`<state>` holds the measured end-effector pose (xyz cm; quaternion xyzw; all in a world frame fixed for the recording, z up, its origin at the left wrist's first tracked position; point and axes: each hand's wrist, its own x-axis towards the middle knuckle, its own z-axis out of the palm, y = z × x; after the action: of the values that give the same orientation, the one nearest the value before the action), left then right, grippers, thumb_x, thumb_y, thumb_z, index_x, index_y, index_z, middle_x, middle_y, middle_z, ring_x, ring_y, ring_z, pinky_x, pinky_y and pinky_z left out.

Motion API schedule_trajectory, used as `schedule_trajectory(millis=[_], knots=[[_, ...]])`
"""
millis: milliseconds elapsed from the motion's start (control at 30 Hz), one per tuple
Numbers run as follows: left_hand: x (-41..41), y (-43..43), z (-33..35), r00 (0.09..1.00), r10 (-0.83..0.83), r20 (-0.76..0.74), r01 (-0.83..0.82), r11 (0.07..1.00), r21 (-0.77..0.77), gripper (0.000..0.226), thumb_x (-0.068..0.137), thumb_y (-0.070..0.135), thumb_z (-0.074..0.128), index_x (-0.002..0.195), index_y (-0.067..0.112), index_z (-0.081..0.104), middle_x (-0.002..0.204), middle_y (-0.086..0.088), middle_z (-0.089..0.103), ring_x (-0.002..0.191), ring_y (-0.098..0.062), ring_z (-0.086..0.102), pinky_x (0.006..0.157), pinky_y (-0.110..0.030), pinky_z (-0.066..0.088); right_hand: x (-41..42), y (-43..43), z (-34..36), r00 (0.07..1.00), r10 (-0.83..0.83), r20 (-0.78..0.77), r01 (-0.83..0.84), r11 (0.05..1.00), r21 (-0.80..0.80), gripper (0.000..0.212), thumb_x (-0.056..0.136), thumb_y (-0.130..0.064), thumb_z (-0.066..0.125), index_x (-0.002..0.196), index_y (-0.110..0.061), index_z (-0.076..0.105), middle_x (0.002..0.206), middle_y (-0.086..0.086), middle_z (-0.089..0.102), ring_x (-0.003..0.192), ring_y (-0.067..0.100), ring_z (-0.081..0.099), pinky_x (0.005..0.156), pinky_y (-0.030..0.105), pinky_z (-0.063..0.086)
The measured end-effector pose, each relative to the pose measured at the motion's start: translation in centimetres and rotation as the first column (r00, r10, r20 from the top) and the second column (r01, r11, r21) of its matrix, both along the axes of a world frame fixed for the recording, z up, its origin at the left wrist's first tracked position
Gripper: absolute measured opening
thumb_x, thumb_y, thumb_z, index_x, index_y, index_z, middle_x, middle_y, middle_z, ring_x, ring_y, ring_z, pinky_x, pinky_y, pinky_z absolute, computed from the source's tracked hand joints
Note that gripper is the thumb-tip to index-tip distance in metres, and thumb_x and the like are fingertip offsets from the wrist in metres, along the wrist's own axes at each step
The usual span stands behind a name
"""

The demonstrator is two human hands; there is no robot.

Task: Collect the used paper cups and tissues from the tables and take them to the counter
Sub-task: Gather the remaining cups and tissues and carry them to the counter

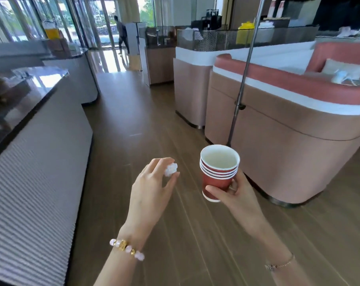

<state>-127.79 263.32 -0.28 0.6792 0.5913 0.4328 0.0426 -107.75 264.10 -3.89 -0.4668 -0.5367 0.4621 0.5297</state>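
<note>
I see both of my hands raised over a brown wood-plank floor (pixel 154 129), in what looks like a cafe or lounge. My right hand (pixel 235 195) is wrapped around a stack of red paper cups (pixel 219 172); I count 4 nested rims, and the top cup is upright with its pale inside showing (whether any liquid is left in it, I cannot tell). The thumb presses the near side of the stack low down, and the fingers curl behind it. A thin chain bracelet (pixel 280 265) sits on that wrist.

My left hand (pixel 152 188) is beside the cups, apart from them, with its back toward me. Its fingertips are pinched closed on a small crumpled white tissue (pixel 171 169), which pokes out between the thumb and the other fingers. A bracelet of pink and gold beads (pixel 126 248) circles that wrist.

To the left of my left hand runs a long counter (pixel 41 162) with a ribbed pale front and a dark glossy top. To the right of my right hand stands a curved booth (pixel 278 141) with tan sides and a pink padded rim. A slim metal pole (pixel 239 89) rises just beyond the cups. Far ahead of both hands, a person (pixel 122 34) walks near bright glass doors.
</note>
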Motion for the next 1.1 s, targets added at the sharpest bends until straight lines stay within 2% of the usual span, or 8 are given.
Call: schedule_trajectory(millis=[100, 200, 333, 467, 733, 933, 1100], knots=[[1.4, 5.3, 0.4, 0.999, 0.031, 0.005, -0.031, 0.999, 0.011, 0.021, 0.085, 0.027, 0.066, 0.106, 0.025, 0.061, 0.102, 0.014, 0.061, 0.088, -0.01, 0.059, 0.072, -0.031, 0.051, 1.3, 6.2, 0.4, 0.999, 0.053, 0.003, -0.053, 0.999, 0.009, 0.064, 0.067, -0.013, 0.083, 0.119, -0.035, 0.054, 0.11, -0.008, 0.071, 0.103, 0.012, 0.067, 0.086, 0.027, 0.052], [2.4, 9.9, 0.3, 0.999, 0.048, 0.003, -0.048, 0.999, 0.011, 0.021, 0.086, 0.027, 0.065, 0.106, 0.024, 0.061, 0.102, 0.013, 0.061, 0.088, -0.011, 0.06, 0.072, -0.031, 0.051, 2.5, 11.5, 0.3, 0.998, 0.066, 0.017, -0.067, 0.998, 0.01, 0.063, 0.067, -0.013, 0.083, 0.118, -0.037, 0.055, 0.108, -0.008, 0.071, 0.102, 0.011, 0.067, 0.086, 0.028, 0.052], [3.1, 16.3, -0.4, 0.998, 0.062, 0.015, -0.062, 0.998, -0.007, 0.02, 0.086, 0.027, 0.065, 0.105, 0.026, 0.06, 0.1, 0.017, 0.059, 0.086, -0.008, 0.058, 0.07, -0.027, 0.05, 3.8, 18.2, -0.2, 0.996, 0.082, 0.023, -0.082, 0.997, -0.002, 0.061, 0.068, -0.015, 0.083, 0.117, -0.038, 0.055, 0.108, -0.01, 0.071, 0.101, 0.009, 0.067, 0.083, 0.023, 0.054], [3.1, 23.5, -2.0, 0.997, 0.077, 0.017, -0.076, 0.996, -0.046, 0.019, 0.085, 0.028, 0.065, 0.104, 0.027, 0.061, 0.101, 0.019, 0.059, 0.085, -0.005, 0.057, 0.068, -0.023, 0.049, 3.8, 25.4, -1.3, 0.996, 0.084, 0.004, -0.084, 0.996, -0.01, 0.056, 0.071, -0.008, 0.081, 0.115, -0.032, 0.058, 0.105, -0.011, 0.071, 0.099, 0.006, 0.067, 0.076, 0.016, 0.052], [-0.8, 41.7, -1.0, 0.993, 0.094, 0.077, -0.093, 0.995, -0.02, 0.02, 0.085, 0.023, 0.066, 0.105, 0.024, 0.062, 0.101, 0.016, 0.06, 0.085, -0.006, 0.058, 0.071, -0.026, 0.051, -0.2, 43.0, -0.3, 0.99, 0.14, -0.022, -0.14, 0.99, 0.009, 0.054, 0.072, -0.002, 0.079, 0.114, -0.031, 0.058, 0.103, -0.01, 0.072, 0.096, 0.005, 0.068, 0.073, 0.011, 0.05], [-4.1, 53.7, 0.9, 0.992, 0.113, 0.056, -0.114, 0.993, 0.009, 0.021, 0.084, 0.024, 0.067, 0.105, 0.024, 0.063, 0.103, 0.015, 0.061, 0.085, -0.005, 0.058, 0.072, -0.024, 0.051, -3.9, 55.8, 1.0, 0.983, 0.182, -0.036, -0.18, 0.983, 0.041, 0.054, 0.072, -0.002, 0.079, 0.115, -0.028, 0.059, 0.105, -0.003, 0.072, 0.1, 0.012, 0.067, 0.077, 0.017, 0.052], [-6.5, 61.6, 1.4, 0.989, 0.142, 0.05, -0.143, 0.99, 0.009, 0.02, 0.084, 0.023, 0.067, 0.104, 0.023, 0.064, 0.102, 0.015, 0.061, 0.084, -0.007, 0.058, 0.069, -0.027, 0.052, -6.6, 65.0, 1.2, 0.975, 0.223, -0.02, -0.222, 0.974, 0.038, 0.055, 0.069, -0.015, 0.082, 0.114, -0.037, 0.058, 0.107, -0.007, 0.071, 0.1, 0.009, 0.067, 0.077, 0.015, 0.051]])
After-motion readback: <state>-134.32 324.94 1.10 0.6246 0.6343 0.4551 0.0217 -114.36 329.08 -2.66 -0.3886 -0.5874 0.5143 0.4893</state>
